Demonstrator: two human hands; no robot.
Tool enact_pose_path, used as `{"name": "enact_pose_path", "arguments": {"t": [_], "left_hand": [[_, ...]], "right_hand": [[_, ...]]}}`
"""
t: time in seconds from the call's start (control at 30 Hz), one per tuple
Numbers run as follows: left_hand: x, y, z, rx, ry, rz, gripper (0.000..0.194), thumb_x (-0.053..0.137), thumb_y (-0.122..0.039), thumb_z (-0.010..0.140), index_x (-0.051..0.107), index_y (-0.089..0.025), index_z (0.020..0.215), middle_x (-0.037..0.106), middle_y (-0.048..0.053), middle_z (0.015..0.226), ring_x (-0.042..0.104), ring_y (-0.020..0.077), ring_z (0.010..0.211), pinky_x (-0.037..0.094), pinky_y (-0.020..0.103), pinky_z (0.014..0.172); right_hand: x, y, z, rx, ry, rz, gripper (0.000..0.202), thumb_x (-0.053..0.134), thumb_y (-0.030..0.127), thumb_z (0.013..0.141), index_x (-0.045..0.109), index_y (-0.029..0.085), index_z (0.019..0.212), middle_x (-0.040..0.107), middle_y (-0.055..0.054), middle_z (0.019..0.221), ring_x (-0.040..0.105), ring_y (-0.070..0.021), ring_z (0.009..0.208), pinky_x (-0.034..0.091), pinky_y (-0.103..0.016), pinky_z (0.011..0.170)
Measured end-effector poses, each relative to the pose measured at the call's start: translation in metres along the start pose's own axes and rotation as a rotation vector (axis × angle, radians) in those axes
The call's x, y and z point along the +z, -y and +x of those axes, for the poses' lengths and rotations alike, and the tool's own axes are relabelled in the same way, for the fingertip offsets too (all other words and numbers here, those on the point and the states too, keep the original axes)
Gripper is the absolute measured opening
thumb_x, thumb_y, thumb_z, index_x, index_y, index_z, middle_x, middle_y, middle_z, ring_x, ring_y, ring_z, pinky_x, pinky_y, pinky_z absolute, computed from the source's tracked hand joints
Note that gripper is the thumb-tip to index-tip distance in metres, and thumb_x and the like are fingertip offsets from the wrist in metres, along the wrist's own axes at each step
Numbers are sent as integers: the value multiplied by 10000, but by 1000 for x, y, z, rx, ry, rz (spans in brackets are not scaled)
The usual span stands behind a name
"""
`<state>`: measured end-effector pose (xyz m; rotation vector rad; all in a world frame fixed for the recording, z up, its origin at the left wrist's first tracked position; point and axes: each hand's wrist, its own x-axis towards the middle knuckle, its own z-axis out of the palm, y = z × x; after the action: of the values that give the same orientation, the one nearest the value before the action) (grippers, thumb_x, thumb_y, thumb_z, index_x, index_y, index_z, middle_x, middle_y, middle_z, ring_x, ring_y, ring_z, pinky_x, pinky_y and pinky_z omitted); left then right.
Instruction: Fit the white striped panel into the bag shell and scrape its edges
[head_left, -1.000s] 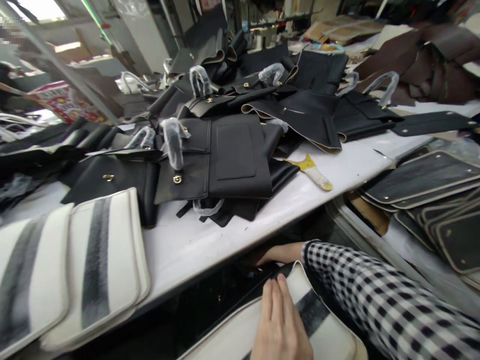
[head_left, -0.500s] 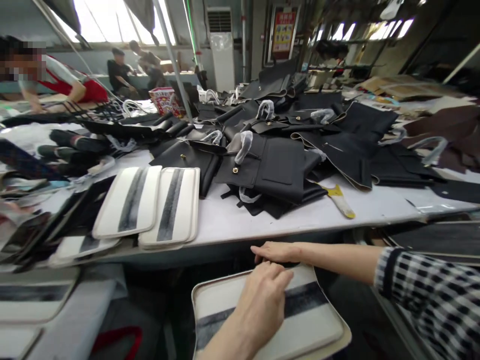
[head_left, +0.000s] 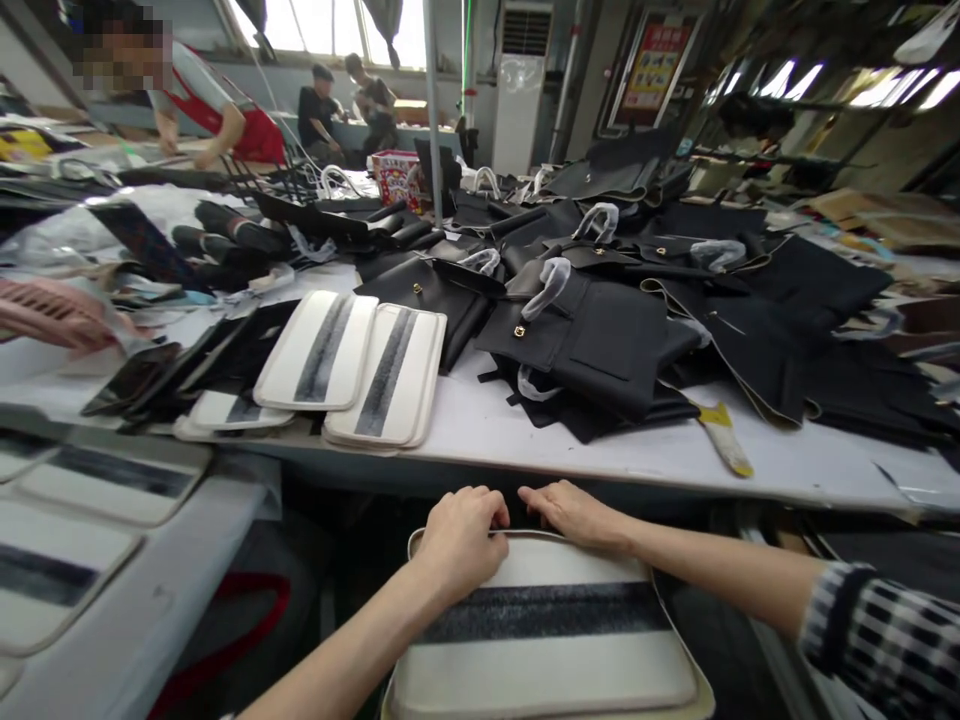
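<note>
A white panel (head_left: 555, 675) with rounded corners and a smudged dark band across it lies low in front of me, below the table's edge. It looks like a flat bag piece with a second layer under it. My left hand (head_left: 465, 535) is closed at its far edge, left of the middle, fingers curled over the rim and thumb on the near side. Farther right along the same edge, my right hand (head_left: 581, 515) bends over the rim, pointing left; its lower fingers are partly hidden. A small gap separates the hands.
On the white table (head_left: 480, 440) are stacked striped panels (head_left: 394, 375), black bags (head_left: 577, 335) with wrapped handles and a yellow-ended tool (head_left: 725, 440). More panels (head_left: 112, 480) lie on a side surface at left. A person in a red apron (head_left: 247, 120) bends over a far table.
My left hand has moved from over the panel's middle to its far edge, left of my right hand. The right hand stays on that edge. The view has swung left.
</note>
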<state>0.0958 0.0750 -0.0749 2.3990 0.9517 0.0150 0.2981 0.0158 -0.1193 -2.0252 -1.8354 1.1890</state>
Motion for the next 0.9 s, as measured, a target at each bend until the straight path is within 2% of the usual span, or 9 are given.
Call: {"name": "enact_pose_path", "arguments": {"t": [0.13,0.23,0.3,0.4,0.47,0.57,0.9], "left_hand": [[5,-1,-6,53,-60,50,151,518,-150,703,608,-229,796,649,13,850,585,214,867,411,336,731],[7,-1,-10,87,-92,54,146,508,-146,709,601,-221,792,649,21,860,580,217,876,413,342,743],[4,1,-11,54,-77,6,160,503,-145,699,609,-221,790,657,25,876,585,225,904,414,348,763],[-5,11,-11,-40,11,-112,201,522,-168,676,644,-240,819,684,11,890,613,221,900,427,327,745],[-13,21,-12,-83,56,-156,219,539,-192,671,663,-255,840,701,-5,878,632,211,863,432,307,708],[-19,34,-16,-123,63,-168,189,546,-217,681,671,-258,816,707,-6,862,636,217,852,427,306,692],[-11,37,-18,-159,27,-188,170,552,-214,666,663,-257,788,685,3,860,612,227,867,435,313,727]], "right_hand": [[2,9,-5,-6,-80,-159,754,156,637,979,739,178,845,744,-123,911,664,-274,831,402,-333,725],[5,16,-7,-34,-70,-243,743,130,606,993,742,199,882,750,-114,950,670,-290,887,398,-334,740],[7,20,-6,-72,-39,-282,671,153,554,1010,736,228,947,752,-84,982,672,-280,908,395,-324,745],[8,23,-6,-106,-4,-323,592,178,502,1022,718,260,1004,754,-54,975,678,-262,881,381,-308,713],[9,25,-5,-92,-3,-338,649,143,527,1020,723,247,940,755,-62,916,680,-257,832,364,-303,673],[10,25,-4,-77,-8,-345,716,106,564,1012,721,229,862,752,-72,873,679,-249,795,343,-303,647],[10,30,-1,-108,6,-372,675,113,518,1022,713,233,900,749,-66,890,675,-245,795,320,-310,633]]}}
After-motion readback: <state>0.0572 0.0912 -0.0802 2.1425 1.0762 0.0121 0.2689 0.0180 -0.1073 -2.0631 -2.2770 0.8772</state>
